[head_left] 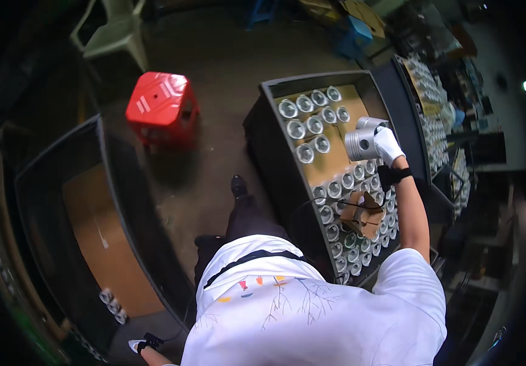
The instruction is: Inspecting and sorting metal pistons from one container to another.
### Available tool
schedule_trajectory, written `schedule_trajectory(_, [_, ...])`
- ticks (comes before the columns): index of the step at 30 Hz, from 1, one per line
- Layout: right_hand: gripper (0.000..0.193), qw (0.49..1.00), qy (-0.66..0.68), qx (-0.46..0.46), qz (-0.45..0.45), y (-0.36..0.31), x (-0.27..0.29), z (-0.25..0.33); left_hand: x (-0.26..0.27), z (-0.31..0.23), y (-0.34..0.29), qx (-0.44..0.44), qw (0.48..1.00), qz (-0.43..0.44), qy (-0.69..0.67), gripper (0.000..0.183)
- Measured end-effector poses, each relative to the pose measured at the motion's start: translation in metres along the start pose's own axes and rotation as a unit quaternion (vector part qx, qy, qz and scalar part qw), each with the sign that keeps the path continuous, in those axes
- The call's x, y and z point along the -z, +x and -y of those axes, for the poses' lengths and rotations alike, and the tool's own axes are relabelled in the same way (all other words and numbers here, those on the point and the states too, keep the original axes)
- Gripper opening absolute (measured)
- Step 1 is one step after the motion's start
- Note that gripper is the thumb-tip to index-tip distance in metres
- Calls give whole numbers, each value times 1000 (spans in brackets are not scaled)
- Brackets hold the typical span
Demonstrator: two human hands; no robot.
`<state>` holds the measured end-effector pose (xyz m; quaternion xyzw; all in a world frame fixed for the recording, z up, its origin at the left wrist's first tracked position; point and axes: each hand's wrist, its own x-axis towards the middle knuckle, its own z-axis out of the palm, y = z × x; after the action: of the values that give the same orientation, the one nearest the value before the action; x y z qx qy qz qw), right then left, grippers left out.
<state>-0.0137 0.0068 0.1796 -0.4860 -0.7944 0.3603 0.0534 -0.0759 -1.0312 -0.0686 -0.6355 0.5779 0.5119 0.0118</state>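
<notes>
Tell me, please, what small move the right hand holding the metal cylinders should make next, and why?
Probably lower the right hand and set its two metal cylinders onto the bare cardboard of the dark tray. The hand holds them just above that open patch, between the upper cluster of cylinders and the lower rows.

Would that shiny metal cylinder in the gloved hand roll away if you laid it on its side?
Probably yes: the metal cylinder looks round and smooth, so on its side it would likely roll. It looks like solid metal, so it is probably heavy for its size. The others in the tray stand on end, which likely keeps them still. The right hand wears a glove.
</notes>
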Motion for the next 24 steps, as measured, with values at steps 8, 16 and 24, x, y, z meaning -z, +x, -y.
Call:
schedule_trajectory(8, [25,956,-289,-46,22,154,9,-172,-148,-119,-97,-71,993,41,87,57])
schedule_trajectory(16, [31,934,-334,-124,40,230,-55,-270,-191,-186,-199,-161,960,-62,221,61])
schedule_trajectory(24, [24,942,-316,-112,9,240,-100,-303,-197,-194,-260,-51,985,-90,136,80])
